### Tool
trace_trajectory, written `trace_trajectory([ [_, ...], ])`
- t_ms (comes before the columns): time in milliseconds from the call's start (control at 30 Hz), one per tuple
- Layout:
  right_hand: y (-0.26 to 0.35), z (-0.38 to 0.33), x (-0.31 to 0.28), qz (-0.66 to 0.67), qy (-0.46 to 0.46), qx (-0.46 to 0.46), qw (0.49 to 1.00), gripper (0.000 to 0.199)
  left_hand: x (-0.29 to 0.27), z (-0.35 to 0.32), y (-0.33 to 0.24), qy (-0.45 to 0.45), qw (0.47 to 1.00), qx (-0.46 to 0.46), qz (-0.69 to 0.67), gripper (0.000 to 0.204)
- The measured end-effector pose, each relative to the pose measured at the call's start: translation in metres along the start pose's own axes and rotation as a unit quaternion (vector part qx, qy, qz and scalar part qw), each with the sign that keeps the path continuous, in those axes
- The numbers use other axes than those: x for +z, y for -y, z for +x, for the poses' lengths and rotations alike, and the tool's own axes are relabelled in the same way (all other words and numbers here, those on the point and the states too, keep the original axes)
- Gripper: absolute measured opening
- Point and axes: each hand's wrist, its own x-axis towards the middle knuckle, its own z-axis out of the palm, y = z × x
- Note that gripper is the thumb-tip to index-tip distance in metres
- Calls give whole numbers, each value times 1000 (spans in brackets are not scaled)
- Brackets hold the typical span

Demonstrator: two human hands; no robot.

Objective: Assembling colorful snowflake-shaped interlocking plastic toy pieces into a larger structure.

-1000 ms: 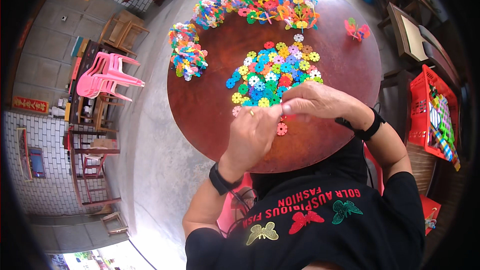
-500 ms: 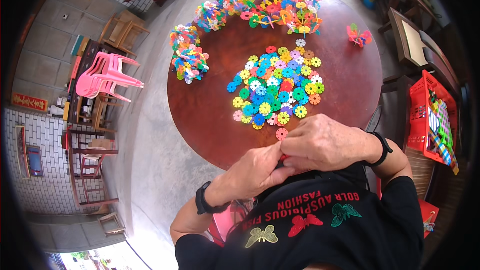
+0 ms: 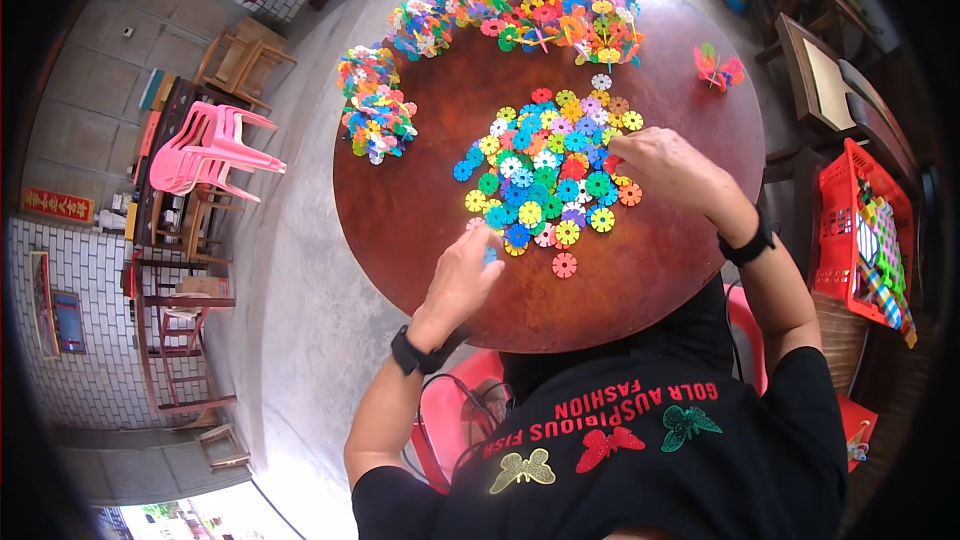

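Note:
Colourful flat notched plastic discs [image 3: 545, 180] lie in a loose pile on the round dark-red table [image 3: 430, 230]. At the pile's near left edge is my left hand [image 3: 462, 275], its fingers closed around a blue notched disc [image 3: 490, 255] that shows only in part. My right hand [image 3: 670, 165] reaches over the pile's right side. Its fingers are pinched down among the discs, and their tips hide what they grip. One pink disc [image 3: 564, 265] lies apart, close to the pile's front.
Ball-like clusters of joined discs [image 3: 420, 30] line the table's far left edge. A small red-and-pink disc construction [image 3: 716, 68] stands at the far right. Beside the table on the right is a red basket [image 3: 835, 225] of toys; stacked pink stools [image 3: 205, 150] are on the left.
My hands were together at the table's near edge with something red between them. They have parted: the left moved forward and left, the right forward and right to the pile.

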Motion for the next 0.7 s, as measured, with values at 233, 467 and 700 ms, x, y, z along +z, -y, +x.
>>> trace_trajectory([
  [233, 4, 5, 6, 17, 34, 66, 997, 33, 15, 41, -1, -35, 999, -26, 0, 45],
  [467, -45, -7, -46, -35, -127, 96, 987, 26, 17, 32, -4, 4, 979, -21, 202, 96],
  [700, -57, -37, -109, -51, -216, 175, 959, 28, 40, 49, -3, 15, 981, 1, 193, 86],
])
